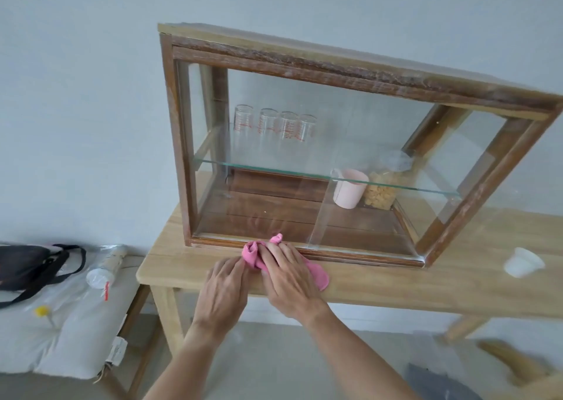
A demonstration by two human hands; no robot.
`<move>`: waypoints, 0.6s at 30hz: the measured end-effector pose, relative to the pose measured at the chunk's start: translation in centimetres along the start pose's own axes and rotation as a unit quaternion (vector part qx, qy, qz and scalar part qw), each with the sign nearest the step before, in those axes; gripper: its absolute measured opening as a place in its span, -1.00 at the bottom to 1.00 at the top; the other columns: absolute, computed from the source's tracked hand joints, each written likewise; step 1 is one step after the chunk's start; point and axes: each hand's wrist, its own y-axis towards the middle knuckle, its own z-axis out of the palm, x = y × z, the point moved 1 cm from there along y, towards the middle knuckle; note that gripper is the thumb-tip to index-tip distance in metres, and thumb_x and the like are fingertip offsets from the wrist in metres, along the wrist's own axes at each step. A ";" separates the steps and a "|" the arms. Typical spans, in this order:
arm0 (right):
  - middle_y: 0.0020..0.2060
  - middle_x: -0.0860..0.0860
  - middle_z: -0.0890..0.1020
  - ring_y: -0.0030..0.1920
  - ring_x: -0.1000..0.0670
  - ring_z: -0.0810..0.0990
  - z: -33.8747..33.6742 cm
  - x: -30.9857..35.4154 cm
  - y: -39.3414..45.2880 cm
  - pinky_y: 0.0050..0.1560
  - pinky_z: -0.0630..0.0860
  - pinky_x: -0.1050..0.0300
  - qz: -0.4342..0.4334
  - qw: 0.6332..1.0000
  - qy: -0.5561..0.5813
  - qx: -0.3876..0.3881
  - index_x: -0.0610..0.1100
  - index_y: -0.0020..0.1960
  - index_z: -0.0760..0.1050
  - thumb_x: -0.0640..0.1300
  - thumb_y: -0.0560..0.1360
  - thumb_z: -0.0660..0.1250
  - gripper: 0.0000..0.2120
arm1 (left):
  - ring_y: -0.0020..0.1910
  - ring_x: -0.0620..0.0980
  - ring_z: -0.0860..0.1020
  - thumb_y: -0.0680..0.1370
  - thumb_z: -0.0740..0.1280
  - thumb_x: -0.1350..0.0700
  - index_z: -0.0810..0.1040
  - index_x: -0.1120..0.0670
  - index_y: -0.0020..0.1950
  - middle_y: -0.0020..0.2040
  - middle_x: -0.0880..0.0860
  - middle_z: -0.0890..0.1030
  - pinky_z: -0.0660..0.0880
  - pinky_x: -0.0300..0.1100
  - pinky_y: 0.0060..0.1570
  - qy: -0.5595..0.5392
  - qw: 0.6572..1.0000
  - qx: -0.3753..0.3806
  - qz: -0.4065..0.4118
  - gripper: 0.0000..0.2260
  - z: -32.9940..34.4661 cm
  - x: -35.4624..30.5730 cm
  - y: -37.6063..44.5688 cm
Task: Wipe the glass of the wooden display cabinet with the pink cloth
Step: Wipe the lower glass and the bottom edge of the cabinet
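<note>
Tabletop [380, 280]: carries the cabinet.
Cabinet [359, 67]: front glass [304, 186] looks smeared; wiping seems barely begun.
Hands: right hand [289, 273] lies flat, pressing the cloth; left hand [227, 287] pinches its bunched edge.
Cloth [318, 273]: on the tabletop, against the cabinet's bottom rail, below the glass.

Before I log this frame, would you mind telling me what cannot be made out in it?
All in the head view:
- Pink cloth: its middle is hidden under the right hand.
- Left hand: whether its fingers pinch the cloth is unclear; their tips are hidden.
- Beakers: red markings too small and blurred to read.
- Jar: contents blurred behind the glass.
- Cabinet: its top right corner is cut off by the frame edge.
</note>
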 end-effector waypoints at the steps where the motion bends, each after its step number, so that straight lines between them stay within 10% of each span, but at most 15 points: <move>1: 0.36 -0.05 0.50 0.31 -0.14 0.45 -0.5 -1.1 -0.8 0.46 0.28 -0.03 0.005 1.000 -0.003 -0.003 -0.15 0.52 0.36 -0.14 0.64 0.12 -0.55 | 0.05 0.08 0.56 0.64 0.18 0.14 0.59 0.09 0.15 0.07 -0.03 0.64 0.47 -0.06 0.03 -0.008 1.000 0.002 0.005 -0.79 0.9 -1.5 0.4; 18: 0.37 -0.13 0.53 0.41 -0.19 0.46 -5.5 -19.4 -13.8 0.48 0.37 -0.13 0.049 0.995 -0.042 -0.082 -0.22 0.49 0.39 -0.24 0.59 0.22 -0.53 | -0.18 0.11 0.60 0.50 0.43 0.15 0.64 0.10 -0.17 -0.22 0.02 0.63 0.57 0.00 -0.21 -0.018 0.996 0.026 0.082 -0.94 13.7 -20.6 4.5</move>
